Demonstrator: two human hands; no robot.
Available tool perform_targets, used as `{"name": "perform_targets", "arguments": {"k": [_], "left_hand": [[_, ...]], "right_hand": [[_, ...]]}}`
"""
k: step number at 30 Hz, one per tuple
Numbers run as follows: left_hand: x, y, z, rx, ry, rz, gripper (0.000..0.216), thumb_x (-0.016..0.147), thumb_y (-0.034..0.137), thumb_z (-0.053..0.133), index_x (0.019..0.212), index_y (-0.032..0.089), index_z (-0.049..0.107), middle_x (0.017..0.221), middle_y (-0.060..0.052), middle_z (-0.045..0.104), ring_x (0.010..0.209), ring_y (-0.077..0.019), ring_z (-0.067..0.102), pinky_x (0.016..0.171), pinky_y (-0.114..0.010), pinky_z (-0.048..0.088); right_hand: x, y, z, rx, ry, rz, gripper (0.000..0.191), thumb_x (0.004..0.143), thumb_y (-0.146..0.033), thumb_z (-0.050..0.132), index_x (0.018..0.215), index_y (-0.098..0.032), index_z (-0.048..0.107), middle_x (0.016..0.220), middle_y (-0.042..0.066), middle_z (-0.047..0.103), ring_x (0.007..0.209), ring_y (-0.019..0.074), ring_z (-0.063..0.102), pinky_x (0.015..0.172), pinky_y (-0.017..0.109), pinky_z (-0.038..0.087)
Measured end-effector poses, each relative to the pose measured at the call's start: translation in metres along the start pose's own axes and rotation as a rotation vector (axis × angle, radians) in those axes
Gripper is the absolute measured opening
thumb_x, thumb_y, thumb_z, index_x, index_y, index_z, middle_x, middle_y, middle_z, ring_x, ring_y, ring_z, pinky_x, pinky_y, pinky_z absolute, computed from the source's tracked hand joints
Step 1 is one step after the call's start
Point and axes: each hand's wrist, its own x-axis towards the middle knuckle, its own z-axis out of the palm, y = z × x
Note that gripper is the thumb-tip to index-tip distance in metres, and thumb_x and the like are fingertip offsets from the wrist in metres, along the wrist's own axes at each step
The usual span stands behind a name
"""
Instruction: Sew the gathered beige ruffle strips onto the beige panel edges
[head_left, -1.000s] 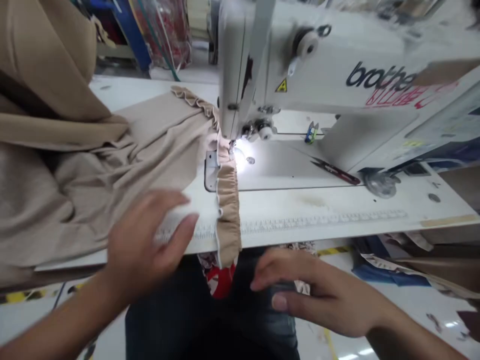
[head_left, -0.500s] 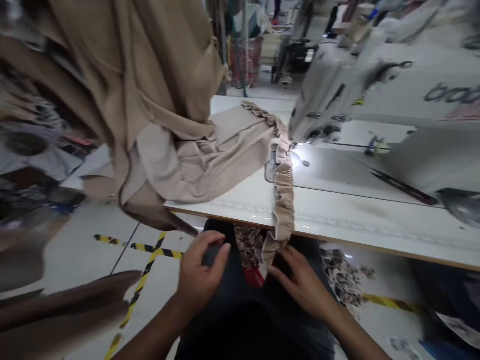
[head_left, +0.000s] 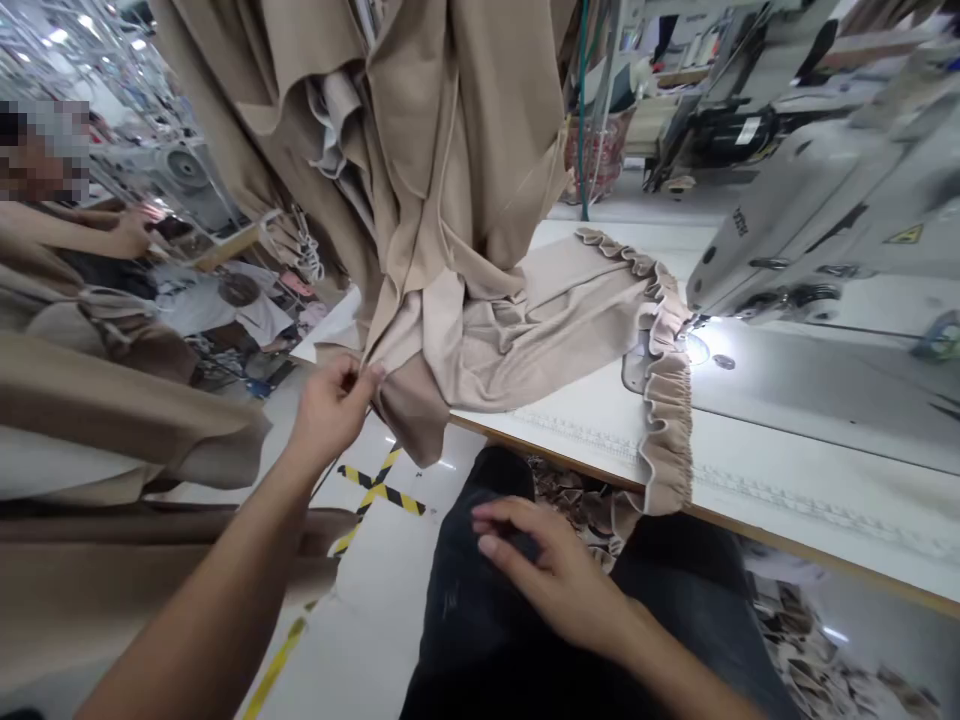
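The left hand [head_left: 330,408] reaches out to the near left corner of the table [head_left: 787,455], its thumb and fingers pinched together on the edge of the tan cloth [head_left: 517,345]. That cloth lies in soft folds across the left part of the table, and a darker flap of it droops over the front edge, just beside the left hand. The right hand [head_left: 562,580] is in the air above the person's legs [head_left: 480,610], its fingers loosely bent and the thumb apart from them. A ruffle [head_left: 667,430] runs along the right edge of the cloth, passes by the lit needle area of the sewing machine [head_left: 810,220], then crosses the table and hangs a little over its front edge. Behind the tan cloth, a big bundle of brown cloth [head_left: 502,130] hangs down and touches it. Frilly scraps [head_left: 814,650] lie on the floor at the lower right, and striped tape [head_left: 375,488] forms a cross on the floor below the left hand, while another person's arm [head_left: 71,232] shows at the far left
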Motion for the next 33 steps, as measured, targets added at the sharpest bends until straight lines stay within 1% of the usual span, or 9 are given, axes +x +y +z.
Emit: {"name": "perform_targets", "arguments": {"k": [6, 11, 14, 17, 19, 21, 27, 30, 33], "left_hand": [[-0.027, 0.058, 0.009, -0.255, -0.189, 0.08, 0.038, 0.082, 0.051, 0.065, 0.061, 0.022, 0.051, 0.055, 0.003, 0.052, 0.053, -0.0119, 0.048, 0.052, -0.024, 0.039], [-0.031, 0.064, 0.026, -0.316, -0.173, 0.11, 0.044, 0.084, 0.053, 0.062, 0.057, 0.022, 0.047, 0.05, 0.004, 0.046, 0.048, -0.0108, 0.043, 0.048, -0.023, 0.038], [-0.025, 0.04, 0.017, -0.258, -0.031, 0.107, 0.043, 0.088, 0.052, 0.058, 0.059, 0.023, 0.046, 0.052, 0.005, 0.045, 0.048, -0.0118, 0.043, 0.048, -0.024, 0.039], [-0.011, 0.022, -0.015, -0.155, 0.278, 0.12, 0.031, 0.091, 0.04, 0.054, 0.066, 0.023, 0.046, 0.058, 0.005, 0.043, 0.052, -0.0124, 0.041, 0.051, -0.025, 0.038], [-0.003, 0.027, -0.034, -0.088, 0.495, 0.172, 0.019, 0.087, 0.032, 0.061, 0.076, 0.023, 0.05, 0.07, 0.004, 0.049, 0.062, -0.0138, 0.047, 0.061, -0.027, 0.041], [-0.001, 0.046, -0.036, -0.039, 0.546, 0.283, 0.013, 0.086, 0.03, 0.067, 0.086, 0.023, 0.055, 0.083, 0.001, 0.057, 0.076, -0.0161, 0.054, 0.074, -0.03, 0.045], [0.015, 0.106, 0.065, 0.098, -0.458, 0.681, 0.036, 0.077, 0.052, 0.078, 0.065, 0.023, 0.061, 0.062, 0.002, 0.063, 0.057, -0.0153, 0.058, 0.058, -0.028, 0.049], [0.065, 0.11, 0.112, 0.195, -0.578, 0.66, 0.031, 0.089, 0.048, 0.074, 0.087, 0.017, 0.069, 0.088, -0.003, 0.072, 0.08, -0.0181, 0.068, 0.078, -0.035, 0.057], [0.109, 0.104, 0.125, 0.26, -0.525, 0.58, 0.034, 0.099, 0.046, 0.062, 0.112, 0.015, 0.067, 0.116, -0.009, 0.07, 0.106, -0.0244, 0.067, 0.098, -0.049, 0.052]], "right_hand": [[0.078, -0.025, 0.027, 0.181, 0.333, -0.22, 0.036, 0.086, -0.036, 0.076, 0.118, -0.019, 0.071, 0.114, 0.009, 0.072, 0.099, 0.0214, 0.069, 0.091, 0.036, 0.057], [0.101, -0.034, 0.015, 0.285, 0.312, -0.159, 0.02, 0.088, -0.038, 0.072, 0.086, -0.019, 0.075, 0.079, 0.002, 0.073, 0.075, 0.0171, 0.065, 0.075, 0.031, 0.053], [0.092, -0.036, 0.002, 0.387, 0.298, -0.124, 0.023, 0.088, -0.043, 0.073, 0.087, -0.02, 0.071, 0.074, -0.002, 0.068, 0.068, 0.0142, 0.06, 0.068, 0.027, 0.05], [0.083, -0.044, -0.012, 0.691, 0.449, 0.014, 0.032, 0.082, -0.051, 0.078, 0.094, -0.023, 0.068, 0.082, -0.003, 0.07, 0.074, 0.0156, 0.062, 0.073, 0.028, 0.052], [0.078, -0.051, -0.016, 0.854, 0.549, 0.154, 0.043, 0.074, -0.055, 0.085, 0.101, -0.024, 0.069, 0.093, -0.001, 0.073, 0.084, 0.0187, 0.066, 0.078, 0.031, 0.054], [0.072, -0.056, -0.013, 0.878, 0.495, 0.251, 0.052, 0.072, -0.06, 0.086, 0.105, -0.024, 0.07, 0.099, 0.002, 0.075, 0.091, 0.0216, 0.068, 0.084, 0.034, 0.055], [0.05, -0.027, 0.008, 0.741, -0.013, 0.389, 0.067, 0.056, -0.06, 0.096, 0.104, -0.017, 0.077, 0.094, 0.005, 0.074, 0.089, 0.0217, 0.067, 0.086, 0.034, 0.051], [0.044, -0.01, 0.0, 0.673, -0.059, 0.493, 0.061, 0.053, -0.057, 0.097, 0.091, -0.014, 0.077, 0.084, 0.003, 0.07, 0.077, 0.0175, 0.062, 0.084, 0.034, 0.05], [0.047, -0.006, -0.014, 0.613, 0.018, 0.383, 0.059, 0.066, -0.066, 0.087, 0.096, -0.016, 0.076, 0.088, 0.002, 0.071, 0.084, 0.0184, 0.062, 0.096, 0.037, 0.048]]}}
